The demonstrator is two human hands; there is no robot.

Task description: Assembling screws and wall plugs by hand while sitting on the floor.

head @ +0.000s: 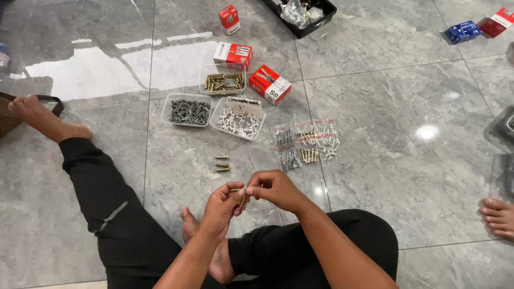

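I sit on a grey tiled floor with my hands together above my lap. My left hand (222, 206) and my right hand (273, 188) both pinch a few brass screws (242, 200) between the fingertips. Three more brass screws (222, 163) lie on the floor just beyond my hands. Several small clear bags of fasteners (305, 143) lie to the right of them.
Three clear tubs stand further out: grey screws (187, 111), white clips (238, 123), brass screws (223, 81). Red and white boxes (269, 84) (232, 54) (228, 18) lie around them. A black tray (308, 13) sits at the top. Another person's foot (498, 217) rests at the right edge.
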